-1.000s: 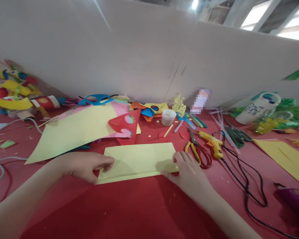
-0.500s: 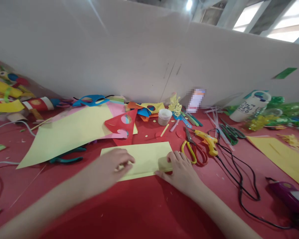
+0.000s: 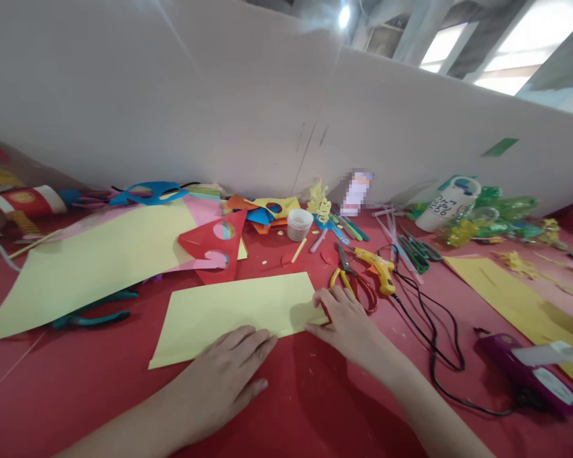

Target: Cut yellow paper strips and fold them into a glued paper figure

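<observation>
A pale yellow paper strip (image 3: 239, 305) lies on the red table in front of me, with a narrow fold along its near edge. My left hand (image 3: 229, 375) rests flat over that near edge, fingers stretched out and thumb apart. At the strip's right end, my right hand (image 3: 341, 318) has its thumb and curled fingers closed on the paper's corner. Just beyond my right hand lie scissors (image 3: 353, 280) with red and yellow handles.
A yellow glue gun (image 3: 379, 267) with a black cord lies right of the scissors. A purple device (image 3: 530, 372) is at the right. Behind the strip are a red paper mask (image 3: 214, 245), a white cup (image 3: 299, 224) and a large yellow sheet (image 3: 100, 251).
My left hand has come down from above the strip onto its near edge and flattened out. My right hand stays at the right end. The view has turned slightly to the right.
</observation>
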Available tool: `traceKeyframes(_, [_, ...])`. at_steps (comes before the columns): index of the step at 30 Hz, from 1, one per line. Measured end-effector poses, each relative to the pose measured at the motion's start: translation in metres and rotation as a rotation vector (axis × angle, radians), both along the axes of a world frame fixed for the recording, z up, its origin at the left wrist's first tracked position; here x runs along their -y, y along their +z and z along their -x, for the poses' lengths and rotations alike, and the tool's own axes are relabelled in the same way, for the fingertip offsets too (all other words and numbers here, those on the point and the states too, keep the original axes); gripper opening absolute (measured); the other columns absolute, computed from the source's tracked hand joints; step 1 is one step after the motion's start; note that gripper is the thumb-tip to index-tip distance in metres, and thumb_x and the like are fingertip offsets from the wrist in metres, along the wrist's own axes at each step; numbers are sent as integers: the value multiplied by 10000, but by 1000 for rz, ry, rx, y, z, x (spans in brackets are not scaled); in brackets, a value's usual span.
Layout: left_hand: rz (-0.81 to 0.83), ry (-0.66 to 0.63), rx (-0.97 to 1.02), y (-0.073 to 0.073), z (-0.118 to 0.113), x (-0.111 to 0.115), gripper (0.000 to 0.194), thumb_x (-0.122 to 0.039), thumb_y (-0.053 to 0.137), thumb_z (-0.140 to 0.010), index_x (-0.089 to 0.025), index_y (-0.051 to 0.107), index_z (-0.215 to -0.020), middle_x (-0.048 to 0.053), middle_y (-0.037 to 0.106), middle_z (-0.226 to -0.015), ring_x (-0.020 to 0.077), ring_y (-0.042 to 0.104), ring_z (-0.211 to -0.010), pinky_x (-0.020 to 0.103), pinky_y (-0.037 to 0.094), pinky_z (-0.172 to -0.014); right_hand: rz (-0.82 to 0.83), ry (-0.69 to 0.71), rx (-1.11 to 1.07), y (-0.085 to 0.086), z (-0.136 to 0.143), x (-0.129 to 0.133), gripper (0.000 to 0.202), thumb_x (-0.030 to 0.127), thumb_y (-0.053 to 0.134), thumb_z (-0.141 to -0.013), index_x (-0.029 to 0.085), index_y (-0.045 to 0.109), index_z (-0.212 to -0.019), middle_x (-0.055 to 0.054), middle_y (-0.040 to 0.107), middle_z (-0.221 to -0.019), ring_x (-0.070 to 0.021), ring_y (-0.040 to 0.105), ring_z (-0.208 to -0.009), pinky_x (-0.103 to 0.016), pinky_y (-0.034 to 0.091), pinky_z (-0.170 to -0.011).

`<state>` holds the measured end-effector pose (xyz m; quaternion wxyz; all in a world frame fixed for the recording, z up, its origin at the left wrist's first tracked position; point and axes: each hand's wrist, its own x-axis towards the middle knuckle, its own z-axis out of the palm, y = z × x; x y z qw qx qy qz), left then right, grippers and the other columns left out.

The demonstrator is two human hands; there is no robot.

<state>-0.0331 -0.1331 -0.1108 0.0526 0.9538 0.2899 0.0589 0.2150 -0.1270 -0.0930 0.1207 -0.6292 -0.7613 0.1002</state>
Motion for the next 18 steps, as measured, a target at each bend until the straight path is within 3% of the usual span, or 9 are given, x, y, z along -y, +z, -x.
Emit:
traceKeyframes(11, [-27, 1, 26, 2, 1, -2, 449, -378, 394, -883, -230, 391, -1306, 34, 548, -1249, 228, 514, -1093, 365, 453, -898, 37, -60, 27, 7, -21, -3, 190, 187, 614, -712, 212, 501, -863, -49, 488, -889, -226, 475, -850, -336, 383, -729])
traceKeyframes(15, [-2, 4, 65, 3, 1, -4, 447, -360, 423, -871, -254, 393, -1304, 31, 557, -1234, 230, 519, -1088, 369, 465, -886, -112, -145, -25, 8, -25, -11, 101, 174, 583, -733, 197, 528, -814, -53, 527, -862, -222, 485, -839, -343, 376, -746])
traceKeyframes(18, [20, 27, 109, 9, 0, -4, 444, -313, 456, -856, -281, 402, -1296, 34, 566, -1212, 222, 528, -1079, 350, 479, -872, -199, -127, -234, 6, -9, -14, 44, 221, 536, -807, 179, 543, -796, -47, 573, -818, -189, 516, -799, -310, 390, -739])
